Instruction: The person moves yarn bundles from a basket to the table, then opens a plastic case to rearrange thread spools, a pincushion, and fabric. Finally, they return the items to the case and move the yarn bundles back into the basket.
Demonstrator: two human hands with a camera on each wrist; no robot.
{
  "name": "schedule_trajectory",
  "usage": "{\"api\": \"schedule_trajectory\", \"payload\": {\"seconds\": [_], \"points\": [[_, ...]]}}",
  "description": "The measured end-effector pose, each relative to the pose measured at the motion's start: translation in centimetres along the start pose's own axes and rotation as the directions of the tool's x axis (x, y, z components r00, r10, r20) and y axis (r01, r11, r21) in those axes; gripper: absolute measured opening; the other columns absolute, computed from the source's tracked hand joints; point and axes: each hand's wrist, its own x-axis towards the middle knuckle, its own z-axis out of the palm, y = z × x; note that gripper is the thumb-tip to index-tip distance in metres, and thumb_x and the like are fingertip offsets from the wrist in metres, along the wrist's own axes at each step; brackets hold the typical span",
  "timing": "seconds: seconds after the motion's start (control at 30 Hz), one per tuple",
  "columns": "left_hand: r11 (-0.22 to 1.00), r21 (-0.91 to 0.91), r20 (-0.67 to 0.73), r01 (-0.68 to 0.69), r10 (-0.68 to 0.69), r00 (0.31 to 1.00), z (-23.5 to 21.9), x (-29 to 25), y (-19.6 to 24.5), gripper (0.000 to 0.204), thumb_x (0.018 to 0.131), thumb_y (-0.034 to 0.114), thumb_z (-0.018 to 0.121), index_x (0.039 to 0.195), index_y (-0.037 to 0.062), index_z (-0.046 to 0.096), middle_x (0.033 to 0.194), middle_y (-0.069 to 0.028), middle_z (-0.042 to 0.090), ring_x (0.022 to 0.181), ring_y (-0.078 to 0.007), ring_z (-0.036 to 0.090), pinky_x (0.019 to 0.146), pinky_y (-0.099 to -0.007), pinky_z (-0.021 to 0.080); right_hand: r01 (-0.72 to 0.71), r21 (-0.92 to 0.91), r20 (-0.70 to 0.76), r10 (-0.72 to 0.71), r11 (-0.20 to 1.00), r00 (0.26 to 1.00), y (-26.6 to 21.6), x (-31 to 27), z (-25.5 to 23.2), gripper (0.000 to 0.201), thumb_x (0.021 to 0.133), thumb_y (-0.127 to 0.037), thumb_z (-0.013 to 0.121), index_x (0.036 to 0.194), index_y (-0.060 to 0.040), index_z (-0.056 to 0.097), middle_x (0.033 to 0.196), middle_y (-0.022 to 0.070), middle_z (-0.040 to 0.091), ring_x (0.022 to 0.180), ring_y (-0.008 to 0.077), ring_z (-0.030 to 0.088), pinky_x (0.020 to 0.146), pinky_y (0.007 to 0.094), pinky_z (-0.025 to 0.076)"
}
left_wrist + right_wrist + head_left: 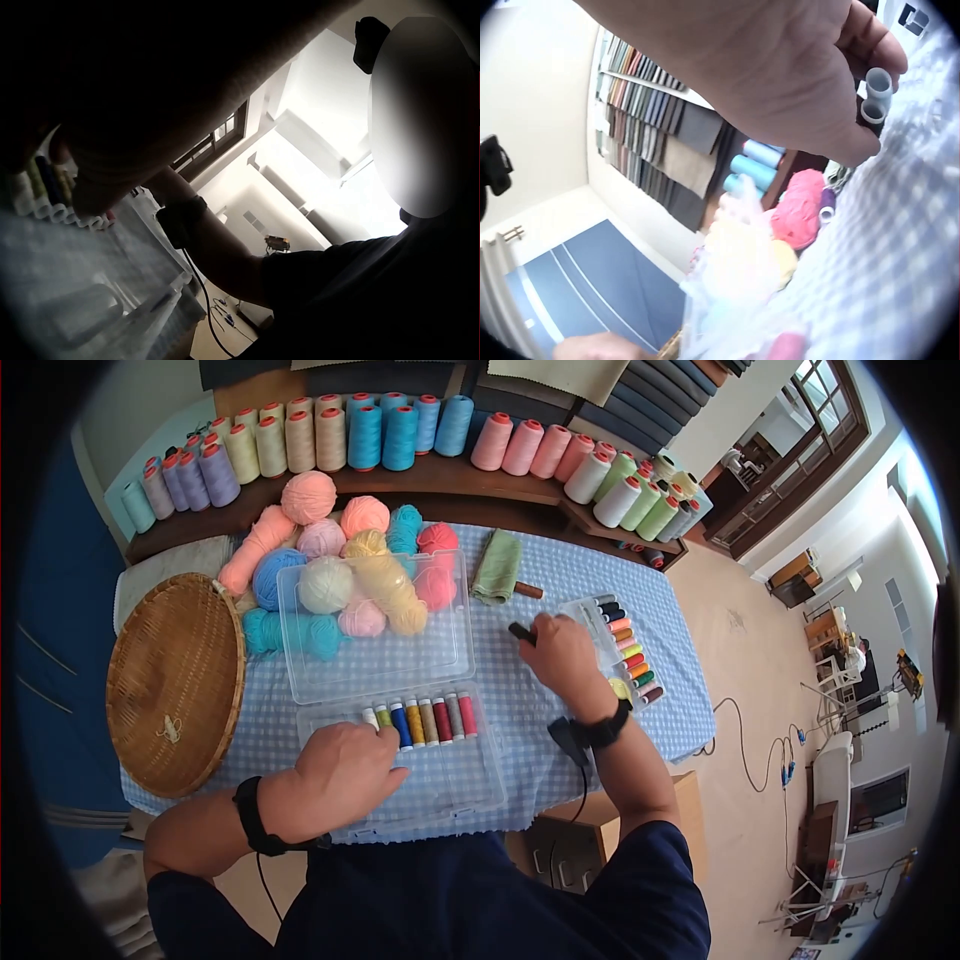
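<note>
My right hand pinches dark thread at the middle of the table; two spools with pale hollow ends show between its fingers in the right wrist view. Over the left end of a row of colourful spools is my left hand, its fingertips hidden from above. The left wrist view shows its fingers down at the spools. That row lies in a clear plastic case with its lid raised. Right of my right hand, a second clear case holds another column of spools.
Yarn balls are heaped behind the lid. A round wicker tray stands at the left. A green cloth lies by a brown stick. Thread cones line the curved shelf at the back. A cable hangs from my right wrist.
</note>
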Motion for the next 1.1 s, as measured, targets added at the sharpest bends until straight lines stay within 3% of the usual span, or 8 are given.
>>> {"api": "schedule_trajectory", "payload": {"seconds": [0.23,0.3,0.43,0.57,0.63,0.97,1.03,1.1], "points": [[0.972,0.008,-0.163,-0.234,0.232,0.959,0.4,4.6,3.1,0.03,0.088,0.027,0.082,0.093,0.0017,0.066,0.091,-0.0162,0.07,0.088,-0.0354,0.07,0.082,-0.0439,0.057,-0.074,0.059,0.076,0.07,0.995,0.995,-3.4,-8.7,-1.8,0.032,0.088,-0.021,0.082,0.105,0.0017,0.068,0.097,0.0253,0.07,0.088,0.0452,0.072,0.08,0.0523,0.059],[0.958,0.071,-0.213,-0.276,0.285,0.935,1.2,7.3,4.2,0.028,0.087,0.024,0.081,0.096,0.0013,0.068,0.097,-0.0151,0.071,0.093,-0.0348,0.069,0.087,-0.0436,0.055,0.102,0.217,0.017,-0.108,0.971,0.994,-2.8,-9.7,-1.4,0.035,0.086,-0.02,0.084,0.107,0.0029,0.068,0.106,0.0268,0.069,0.093,0.0458,0.071,0.083,0.0522,0.059],[0.944,0.163,-0.2,-0.287,0.317,0.927,3.5,13.0,5.8,0.027,0.088,0.023,0.079,0.101,0.0013,0.071,0.097,-0.0138,0.073,0.095,-0.0337,0.07,0.088,-0.0456,0.055,0.061,0.191,0.029,-0.068,0.98,0.997,-2.0,-10.6,-3.7,0.041,0.085,-0.016,0.085,0.116,0.0042,0.069,0.14,0.0339,0.06,0.115,0.0488,0.069,0.098,0.0498,0.059],[0.937,0.306,0.007,-0.171,0.177,0.984,4.5,16.0,7.3,0.025,0.092,0.025,0.073,0.108,0.0045,0.073,0.102,-0.0138,0.079,0.103,-0.0288,0.074,0.092,-0.0439,0.053,0.172,0.297,0.094,-0.207,0.939,0.974,0.3,-10.3,-3.9,0.044,0.086,-0.013,0.084,0.123,0.0046,0.069,0.15,0.0321,0.056,0.124,0.048,0.067,0.103,0.0492,0.057],[0.932,0.334,0.251,-0.142,0.057,0.966,4.8,17.0,8.0,0.026,0.094,0.024,0.072,0.113,0.0056,0.073,0.105,-0.0123,0.08,0.103,-0.0285,0.077,0.092,-0.0435,0.052,0.162,0.29,0.128,-0.206,0.943,0.97,0.8,-10.3,-3.4,0.046,0.086,-0.009,0.082,0.127,0.0032,0.068,0.15,0.0285,0.057,0.126,0.0469,0.066,0.104,0.0501,0.057],[0.928,0.355,0.277,-0.116,0.014,0.961,5.1,18.3,8.6,0.028,0.095,0.025,0.072,0.117,0.0078,0.074,0.106,-0.0093,0.081,0.102,-0.0271,0.078,0.086,-0.0405,0.053,0.139,0.381,0.11,-0.194,0.914,0.975,1.5,-9.5,-2.6,0.038,0.084,-0.001,0.08,0.121,0.0013,0.073,0.145,0.0257,0.064,0.116,0.0455,0.071,0.098,0.0473,0.06],[0.952,0.302,0.233,-0.056,-0.017,0.972,6.0,18.3,8.7,0.027,0.096,0.022,0.069,0.117,0.0065,0.075,0.11,-0.0118,0.08,0.107,-0.0287,0.077,0.087,-0.0411,0.054,0.117,0.41,0.136,-0.188,0.904,0.973,1.3,-9.3,-2.8,0.037,0.083,-0.001,0.08,0.119,0.0015,0.073,0.143,0.0262,0.066,0.114,0.0458,0.072,0.097,0.0471,0.061],[0.965,0.26,-0.151,-0.04,0.081,0.985,6.1,16.6,9.0,0.022,0.094,0.018,0.067,0.111,0.0059,0.074,0.11,-0.0139,0.077,0.108,-0.0297,0.073,0.087,-0.0411,0.055,0.158,0.415,0.08,-0.209,0.896,0.975,1.6,-9.2,-2.4,0.038,0.082,-0.001,0.081,0.119,0.002,0.072,0.142,0.0269,0.066,0.113,0.0461,0.073,0.097,0.0473,0.061]]}}
